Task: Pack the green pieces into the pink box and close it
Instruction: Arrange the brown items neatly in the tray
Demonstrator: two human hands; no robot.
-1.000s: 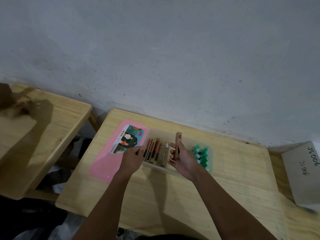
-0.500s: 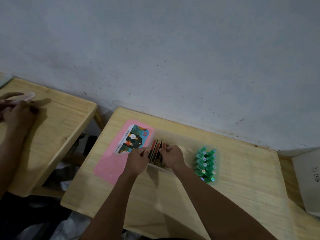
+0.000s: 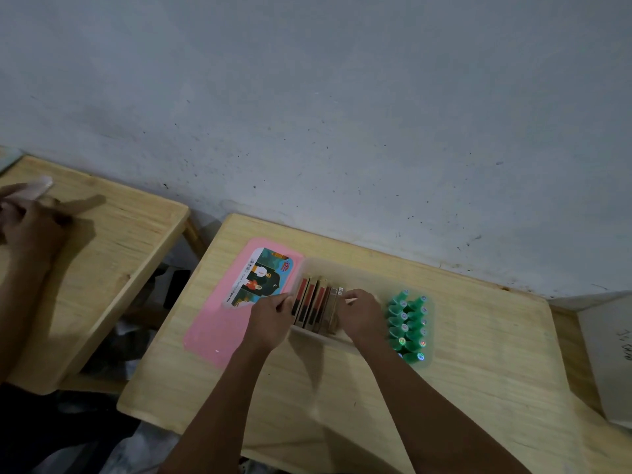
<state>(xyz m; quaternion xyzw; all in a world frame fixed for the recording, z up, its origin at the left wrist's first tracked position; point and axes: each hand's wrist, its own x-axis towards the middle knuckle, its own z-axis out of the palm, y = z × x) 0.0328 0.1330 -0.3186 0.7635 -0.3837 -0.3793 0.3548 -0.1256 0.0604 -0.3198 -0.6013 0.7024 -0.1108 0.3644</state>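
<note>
In the head view, the wooden blocks [image 3: 316, 309] stand on edge in a tight row, and every place here is given from this row. The left hand [image 3: 270, 319] is at the left end of the row, with its fingers curled against the outermost block. The right hand [image 3: 360, 316] is at the right end, its fingers bent over the last block, so the row is squeezed between the two hands.

The green pieces [image 3: 408, 328] lie just to the right of the row, on the far side of the right hand. They are close to this hand, but neither hand touches them. They are small green bodies, narrow at one end, packed in two lines, and the nearer ones show round shiny spots. Their exact shape is too small to tell.

The row sits inside a pale translucent tray [image 3: 352, 277]. The green pieces seem to lie in the right end of this same tray, though its rim is faint there. To the left of the row the pink lid [image 3: 212, 330] lies flat on the wooden table [image 3: 478, 388], with a colourful picture label on it, partly under the left hand.

Far to the left of the row, another person's hand [image 3: 30, 227] rests over a second wooden table [image 3: 119, 241]. Behind the row is a grey wall [image 3: 342, 114].
</note>
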